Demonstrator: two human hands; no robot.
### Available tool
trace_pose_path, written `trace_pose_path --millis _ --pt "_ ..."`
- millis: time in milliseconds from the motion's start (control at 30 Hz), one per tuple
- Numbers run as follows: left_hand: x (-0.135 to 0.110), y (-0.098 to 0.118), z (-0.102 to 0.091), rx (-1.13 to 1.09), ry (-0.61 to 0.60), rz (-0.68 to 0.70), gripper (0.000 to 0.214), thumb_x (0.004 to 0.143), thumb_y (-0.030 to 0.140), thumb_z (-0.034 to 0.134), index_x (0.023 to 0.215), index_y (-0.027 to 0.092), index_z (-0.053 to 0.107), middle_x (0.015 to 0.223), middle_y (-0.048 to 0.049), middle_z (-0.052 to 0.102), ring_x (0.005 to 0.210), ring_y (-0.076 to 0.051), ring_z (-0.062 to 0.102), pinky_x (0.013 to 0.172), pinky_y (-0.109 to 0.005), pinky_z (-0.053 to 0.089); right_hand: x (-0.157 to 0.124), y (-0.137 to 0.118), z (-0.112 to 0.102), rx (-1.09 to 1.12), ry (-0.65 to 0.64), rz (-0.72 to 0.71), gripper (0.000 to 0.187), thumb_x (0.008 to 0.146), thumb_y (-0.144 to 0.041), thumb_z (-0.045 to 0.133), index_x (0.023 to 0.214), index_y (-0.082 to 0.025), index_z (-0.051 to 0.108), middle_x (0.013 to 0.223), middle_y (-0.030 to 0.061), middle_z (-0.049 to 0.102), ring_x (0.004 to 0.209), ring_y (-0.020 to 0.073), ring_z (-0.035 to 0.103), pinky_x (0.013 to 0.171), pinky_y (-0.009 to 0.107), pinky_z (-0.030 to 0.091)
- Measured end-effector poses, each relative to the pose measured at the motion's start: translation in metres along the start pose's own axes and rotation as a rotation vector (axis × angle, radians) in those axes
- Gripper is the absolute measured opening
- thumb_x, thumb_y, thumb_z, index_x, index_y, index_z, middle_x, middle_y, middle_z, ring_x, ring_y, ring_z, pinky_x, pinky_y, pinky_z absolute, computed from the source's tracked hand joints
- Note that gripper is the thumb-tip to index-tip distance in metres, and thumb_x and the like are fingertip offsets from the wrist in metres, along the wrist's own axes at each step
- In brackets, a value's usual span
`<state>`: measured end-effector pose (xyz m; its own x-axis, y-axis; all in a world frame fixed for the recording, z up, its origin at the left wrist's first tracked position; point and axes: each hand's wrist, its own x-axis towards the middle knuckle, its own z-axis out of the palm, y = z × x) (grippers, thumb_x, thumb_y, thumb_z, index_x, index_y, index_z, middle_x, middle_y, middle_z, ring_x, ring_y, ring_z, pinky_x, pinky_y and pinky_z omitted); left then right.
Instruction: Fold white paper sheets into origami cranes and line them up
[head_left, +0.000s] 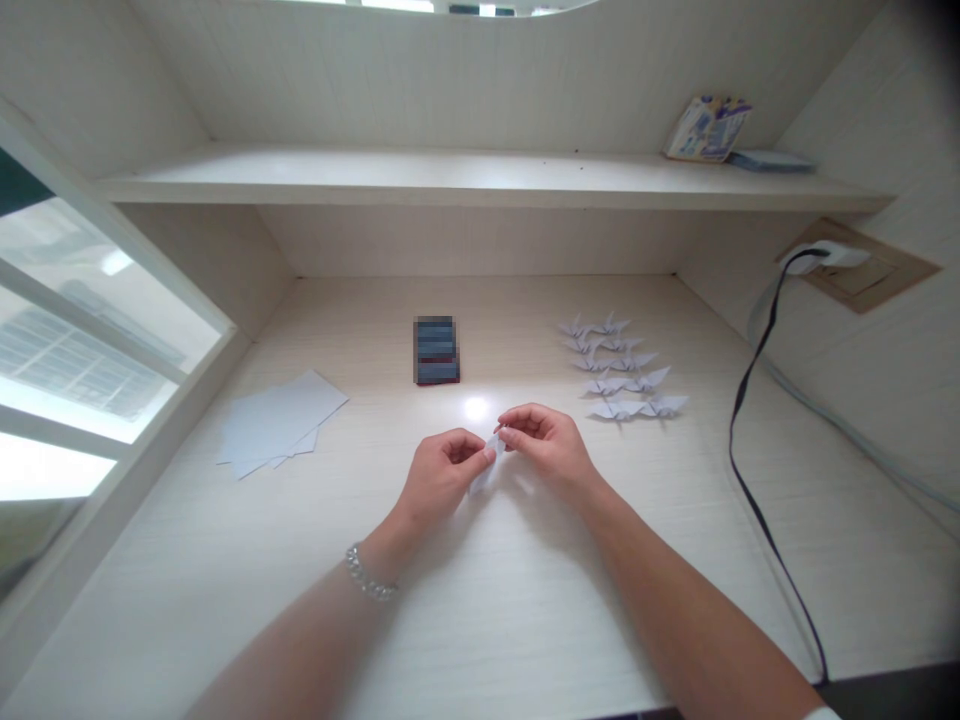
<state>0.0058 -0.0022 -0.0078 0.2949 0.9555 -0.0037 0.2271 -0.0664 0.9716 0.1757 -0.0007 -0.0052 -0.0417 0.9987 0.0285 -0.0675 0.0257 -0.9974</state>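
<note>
Both my hands meet over the middle of the pale wooden desk (525,600). My left hand (439,475) and my right hand (547,445) each pinch a small folded piece of white paper (491,452) held between them, just above the desk. A silver bracelet (367,578) sits on my left wrist. Several finished white paper cranes (622,365) lie in rows to the right, beyond my right hand. A loose stack of white paper sheets (277,420) lies to the left.
A dark, blurred rectangular object (436,350) lies behind my hands. A black cable (750,440) runs from a wall socket (825,258) down the right side. A shelf (480,180) above holds a small box (709,127). A window (75,350) is on the left.
</note>
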Motion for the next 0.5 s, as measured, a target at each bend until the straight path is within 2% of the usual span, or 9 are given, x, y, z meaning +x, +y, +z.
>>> trace_pose_path --millis 67,167,333,500 --pt "-0.001 0.001 0.0 0.104 0.054 0.078 0.017 0.078 0.032 0.061 0.075 0.016 0.066 0.068 -0.0027 0.065 0.06 -0.012 0.056 0.054 -0.022 0.044 0.0 -0.003 -0.004 -0.113 -0.015 -0.055 0.014 0.07 -0.026 0.07 0.081 -0.019 0.067 0.081 0.0045 0.068 0.076 0.0176 0.063 0.07 0.031 0.05" --pt "-0.002 0.002 -0.001 0.302 0.17 0.265 0.012 0.08 0.027 0.059 0.079 0.019 0.068 0.075 -0.0035 0.067 0.066 -0.014 0.059 0.061 -0.024 0.047 -0.001 -0.006 -0.005 -0.234 0.01 -0.13 0.01 0.072 -0.026 0.068 0.08 -0.019 0.068 0.083 0.0051 0.068 0.079 0.0182 0.062 0.073 0.031 0.049" --pt "-0.001 -0.001 -0.004 0.519 0.318 0.555 0.013 0.08 0.019 0.058 0.088 0.021 0.068 0.083 -0.0047 0.066 0.078 -0.015 0.06 0.069 -0.026 0.049 -0.002 -0.006 0.002 -0.087 0.105 -0.078 0.02 0.067 -0.031 0.072 0.079 -0.018 0.064 0.075 0.0036 0.066 0.07 0.0163 0.062 0.066 0.03 0.051" --pt "-0.001 -0.003 -0.006 0.698 0.332 0.68 0.016 0.08 0.017 0.059 0.093 0.02 0.068 0.081 -0.0048 0.067 0.075 -0.015 0.058 0.066 -0.027 0.047 -0.004 -0.007 0.008 -0.004 0.084 -0.002 0.021 0.069 -0.035 0.07 0.076 -0.015 0.066 0.066 0.0033 0.066 0.061 0.015 0.061 0.059 0.029 0.051"
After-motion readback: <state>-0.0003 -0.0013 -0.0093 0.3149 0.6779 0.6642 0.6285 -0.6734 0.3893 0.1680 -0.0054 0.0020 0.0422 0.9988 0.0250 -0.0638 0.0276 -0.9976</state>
